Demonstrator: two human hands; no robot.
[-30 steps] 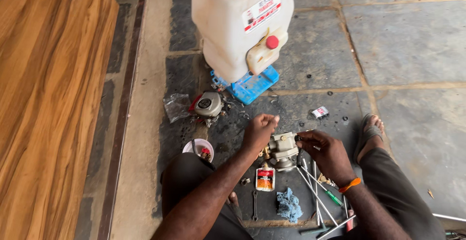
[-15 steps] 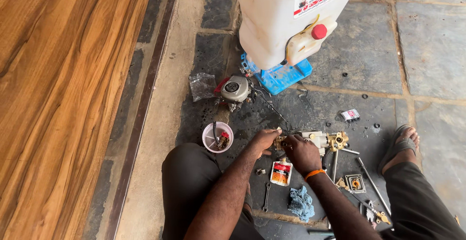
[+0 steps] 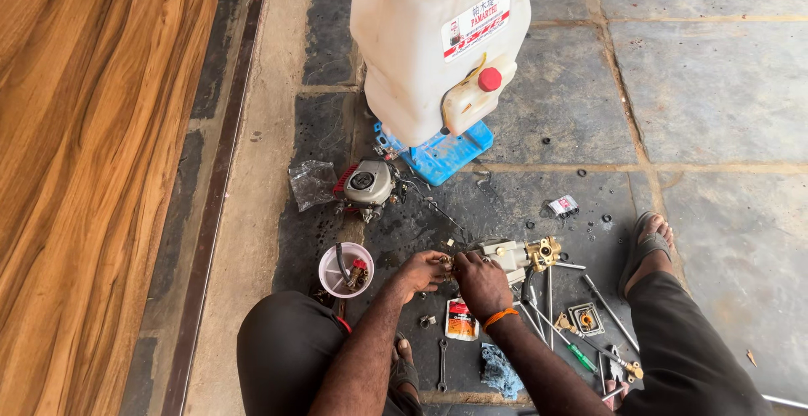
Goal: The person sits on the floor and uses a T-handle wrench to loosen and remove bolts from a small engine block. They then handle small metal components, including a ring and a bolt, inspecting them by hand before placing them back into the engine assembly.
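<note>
I crouch on a dark stone floor. My left hand (image 3: 422, 270) and my right hand (image 3: 480, 283) meet over a small brass part, pinching it between their fingers; the part is mostly hidden. Just right of my hands lies a grey metal pump body (image 3: 510, 256) with brass fittings (image 3: 544, 253). A small engine (image 3: 367, 185) sits behind, under a large white plastic tank (image 3: 438, 42) on a blue base (image 3: 446, 153). A white cup (image 3: 346, 270) with small parts stands left of my left hand.
Wrenches and a green-handled screwdriver (image 3: 576, 354) lie by my right knee, with a square gasket plate (image 3: 586, 318), a small sachet (image 3: 460, 318), a spanner (image 3: 442, 364) and a blue rag (image 3: 502, 370). A wooden surface (image 3: 93, 172) fills the left side. Loose washers dot the floor.
My hands came together left of the pump body instead of holding it. The view shifted, so the tank and parts sit differently in frame.
</note>
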